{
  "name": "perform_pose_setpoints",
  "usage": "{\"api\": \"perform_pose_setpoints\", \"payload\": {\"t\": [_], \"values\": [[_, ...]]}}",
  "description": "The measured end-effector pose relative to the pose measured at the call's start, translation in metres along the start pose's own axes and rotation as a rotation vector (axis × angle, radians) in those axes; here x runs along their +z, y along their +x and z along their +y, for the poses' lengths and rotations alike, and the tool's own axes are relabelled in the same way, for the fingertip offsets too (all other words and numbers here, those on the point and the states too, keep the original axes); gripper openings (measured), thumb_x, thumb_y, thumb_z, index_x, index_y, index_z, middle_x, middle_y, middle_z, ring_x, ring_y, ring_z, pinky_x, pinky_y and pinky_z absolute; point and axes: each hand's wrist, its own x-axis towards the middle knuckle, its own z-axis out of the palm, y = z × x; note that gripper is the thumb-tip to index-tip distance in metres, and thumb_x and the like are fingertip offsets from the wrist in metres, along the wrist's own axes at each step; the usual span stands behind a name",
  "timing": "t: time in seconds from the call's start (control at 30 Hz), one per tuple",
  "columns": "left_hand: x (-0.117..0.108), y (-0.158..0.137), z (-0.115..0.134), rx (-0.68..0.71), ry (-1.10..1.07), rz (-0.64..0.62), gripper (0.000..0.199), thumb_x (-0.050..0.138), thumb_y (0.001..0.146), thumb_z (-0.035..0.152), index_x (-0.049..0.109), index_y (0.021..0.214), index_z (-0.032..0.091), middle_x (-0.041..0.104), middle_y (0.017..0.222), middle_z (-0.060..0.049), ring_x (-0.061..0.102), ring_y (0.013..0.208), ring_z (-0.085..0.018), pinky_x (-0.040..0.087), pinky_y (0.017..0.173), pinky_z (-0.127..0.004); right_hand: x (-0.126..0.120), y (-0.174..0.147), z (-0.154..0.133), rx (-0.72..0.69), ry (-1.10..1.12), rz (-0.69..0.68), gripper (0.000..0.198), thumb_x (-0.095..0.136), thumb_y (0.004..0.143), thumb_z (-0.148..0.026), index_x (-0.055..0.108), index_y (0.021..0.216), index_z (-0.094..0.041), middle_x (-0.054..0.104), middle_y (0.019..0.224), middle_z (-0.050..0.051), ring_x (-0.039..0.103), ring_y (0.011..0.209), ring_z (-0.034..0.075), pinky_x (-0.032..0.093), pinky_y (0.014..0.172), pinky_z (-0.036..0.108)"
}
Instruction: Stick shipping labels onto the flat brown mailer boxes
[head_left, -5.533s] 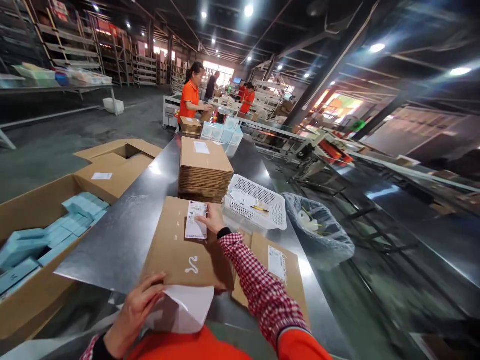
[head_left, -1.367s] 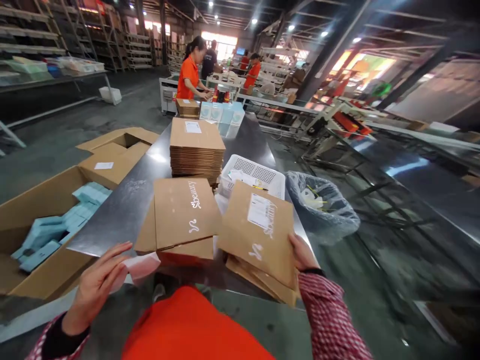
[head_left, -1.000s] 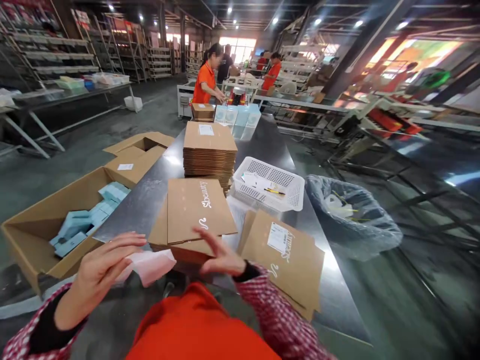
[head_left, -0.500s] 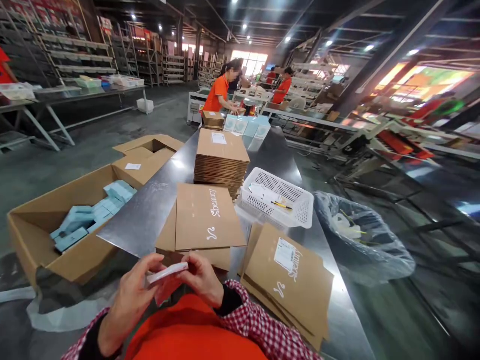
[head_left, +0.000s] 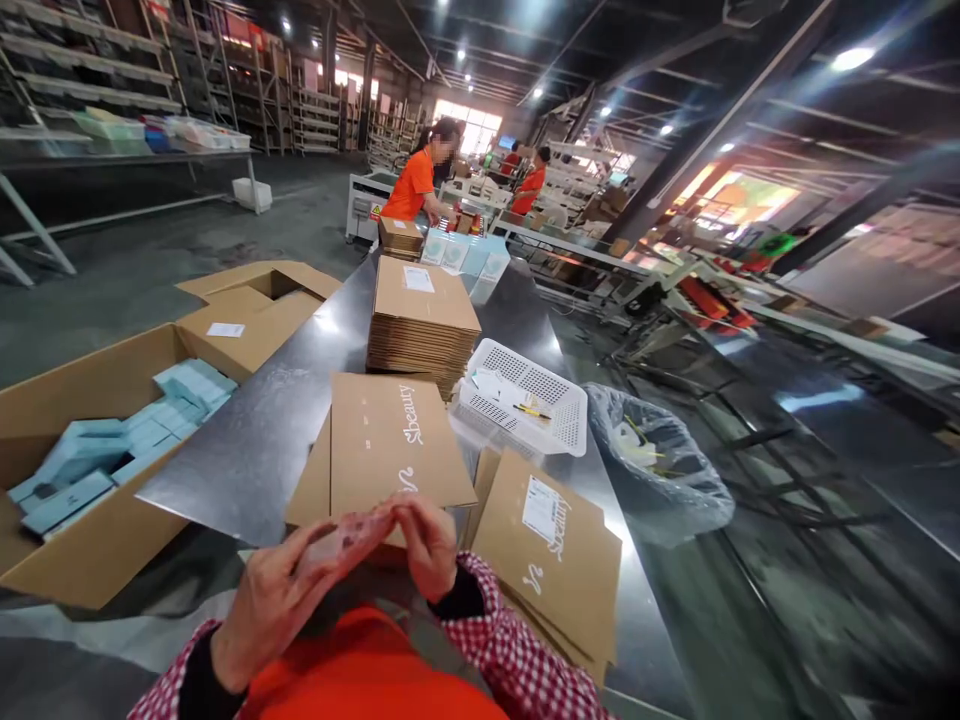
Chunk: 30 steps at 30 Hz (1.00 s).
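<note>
A thin, flat, pinkish-white packet [head_left: 343, 546] stretches between my hands just over the near table edge; what it is exactly cannot be made out. My left hand [head_left: 266, 605] grips its left end, thumb and fingers closed around it. At the other end, the fingers of my right hand [head_left: 429, 545] pinch the packet. Just beyond lies a flat cardboard piece [head_left: 382, 440] printed with white lettering, on top of another. To the right of my right hand are more flat cardboard pieces [head_left: 570, 590], the top one bearing a white label [head_left: 545, 512].
A tall stack of flat cardboard [head_left: 416, 335] stands farther up the metal table [head_left: 262, 440]. Right of it sits a white perforated basket [head_left: 562, 390] with papers and a yellow pen-like item. A carton [head_left: 97, 575] of light-blue boxes is left; a lined bin [head_left: 690, 500] right. A co-worker [head_left: 411, 185] stands beyond.
The packet has been raised and turned, its pinkish face now showing instead of its white edge. Both hands have risen with it. The camera view has shifted, moving surroundings left.
</note>
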Motion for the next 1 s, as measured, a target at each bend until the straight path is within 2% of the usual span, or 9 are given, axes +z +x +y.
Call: {"api": "perform_pose_setpoints", "payload": {"t": [0.13, 0.23, 0.33, 0.43, 0.6, 0.73, 0.87, 0.93, 1.0], "values": [[0.004, -0.003, -0.034, 0.102, 0.101, -0.061, 0.032, 0.043, 0.093, 0.036, 0.068, 0.081, 0.020, 0.072, 0.070, -0.003, 0.066, 0.055, -0.013, 0.051, 0.054, -0.019, -0.035, 0.083, 0.033, 0.137, -0.082, 0.327, 0.023, 0.047, 0.089, -0.040, 0.056, 0.087, -0.019, 0.061, 0.077, 0.001, 0.055, 0.069, 0.013, 0.046, 0.066, 0.026], [0.013, 0.001, -0.043, 0.176, 0.108, -0.038, 0.031, 0.042, 0.093, 0.032, 0.068, 0.080, 0.022, 0.071, 0.071, -0.003, 0.066, 0.061, -0.013, 0.054, 0.060, -0.021, -0.044, 0.143, 0.071, 0.238, 0.041, 0.020, 0.032, 0.065, 0.074, -0.040, 0.050, 0.094, -0.019, 0.062, 0.090, 0.002, 0.058, 0.080, 0.014, 0.048, 0.074, 0.028], [0.028, 0.010, -0.037, 0.289, 0.054, -0.044, 0.029, 0.040, 0.094, 0.026, 0.068, 0.087, 0.023, 0.071, 0.102, -0.007, 0.067, 0.097, -0.017, 0.056, 0.081, -0.027, -0.033, 0.172, 0.107, 0.376, -0.037, -0.255, 0.043, 0.073, 0.064, -0.033, 0.047, 0.095, -0.018, 0.063, 0.095, 0.004, 0.059, 0.084, 0.015, 0.049, 0.076, 0.029], [0.043, 0.014, -0.033, 0.291, 0.041, -0.103, 0.027, 0.040, 0.093, 0.022, 0.067, 0.088, 0.022, 0.066, 0.118, -0.007, 0.060, 0.113, -0.018, 0.051, 0.094, -0.032, -0.016, 0.180, 0.129, 0.405, -0.343, -0.381, 0.041, 0.072, 0.067, -0.030, 0.050, 0.098, -0.016, 0.064, 0.092, 0.005, 0.059, 0.082, 0.016, 0.048, 0.072, 0.028], [0.059, 0.010, -0.044, 0.249, 0.035, -0.124, 0.025, 0.041, 0.092, 0.019, 0.066, 0.090, 0.021, 0.070, 0.111, -0.005, 0.063, 0.109, -0.018, 0.051, 0.096, -0.033, -0.004, 0.181, 0.134, 0.274, -0.839, -0.563, 0.052, 0.074, 0.070, -0.031, 0.052, 0.112, -0.010, 0.063, 0.105, 0.014, 0.059, 0.094, 0.022, 0.045, 0.080, 0.030], [0.062, 0.006, -0.052, 0.229, 0.016, -0.150, 0.023, 0.042, 0.092, 0.021, 0.065, 0.097, 0.021, 0.070, 0.113, -0.005, 0.062, 0.110, -0.016, 0.050, 0.097, -0.031, 0.011, 0.166, 0.126, 0.231, -1.044, -0.442, 0.078, 0.068, 0.075, -0.043, 0.036, 0.135, -0.005, 0.041, 0.137, 0.027, 0.044, 0.121, 0.035, 0.035, 0.097, 0.046], [0.068, 0.002, -0.058, 0.220, -0.011, -0.101, 0.025, 0.040, 0.093, 0.021, 0.066, 0.096, 0.021, 0.070, 0.112, -0.004, 0.062, 0.111, -0.016, 0.049, 0.098, -0.031, 0.030, 0.145, 0.129, 0.090, -1.010, -0.540, 0.062, 0.043, 0.089, -0.052, 0.036, 0.140, -0.018, 0.030, 0.149, 0.015, 0.022, 0.137, 0.031, 0.012, 0.110, 0.051], [0.070, 0.002, -0.061, 0.220, -0.020, -0.093, 0.026, 0.041, 0.093, 0.021, 0.065, 0.101, 0.022, 0.070, 0.112, -0.004, 0.062, 0.111, -0.015, 0.049, 0.098, -0.030, 0.023, 0.144, 0.137, 0.271, -0.932, -0.474, 0.060, 0.041, 0.089, -0.053, 0.036, 0.140, -0.022, 0.028, 0.151, 0.011, 0.017, 0.140, 0.029, 0.007, 0.111, 0.052], [0.071, 0.002, -0.062, 0.212, -0.030, -0.106, 0.027, 0.042, 0.092, 0.022, 0.064, 0.107, 0.021, 0.069, 0.114, -0.005, 0.062, 0.110, -0.015, 0.049, 0.098, -0.029, 0.001, 0.147, 0.146, 0.562, -0.882, -0.266, 0.063, 0.043, 0.087, -0.051, 0.037, 0.139, -0.015, 0.030, 0.148, 0.017, 0.022, 0.137, 0.033, 0.014, 0.109, 0.055]]}}
